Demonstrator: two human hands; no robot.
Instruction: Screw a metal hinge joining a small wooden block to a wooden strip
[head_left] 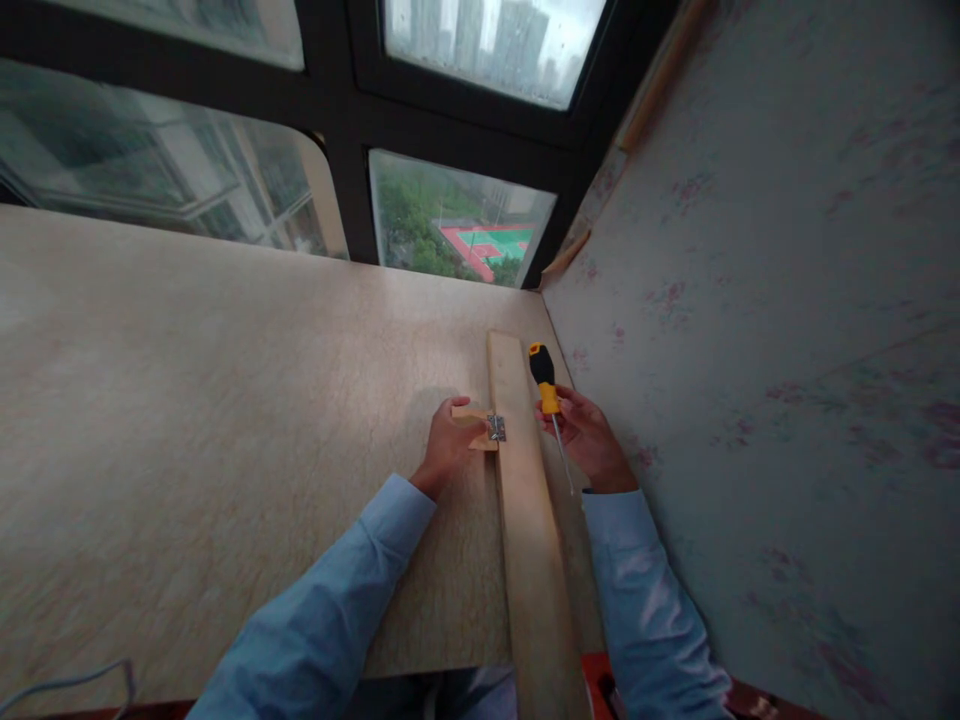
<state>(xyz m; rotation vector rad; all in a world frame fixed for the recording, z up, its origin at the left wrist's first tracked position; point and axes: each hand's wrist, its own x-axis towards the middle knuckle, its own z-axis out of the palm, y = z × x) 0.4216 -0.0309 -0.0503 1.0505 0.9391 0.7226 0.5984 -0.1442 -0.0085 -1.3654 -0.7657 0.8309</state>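
My left hand (452, 437) is closed on a small wooden block (484, 442), which butts against the left side of a long wooden board (525, 500). A small metal hinge (496, 428) lies across the joint between block and board, by my left thumb. To the right of the board, my right hand (589, 435) grips a screwdriver (550, 399) with a black and yellow handle. Its handle points up and away, and its metal shaft slants down toward me. The screwdriver's tip is apart from the hinge.
The board lies lengthwise on a beige stone-like surface (225, 420) and overhangs its near edge. A flowered wall (750, 350) rises close on the right. Dark-framed windows (465, 215) stand at the back. A grey cable (75, 682) lies at the lower left, and something red (598, 680) shows near the bottom.
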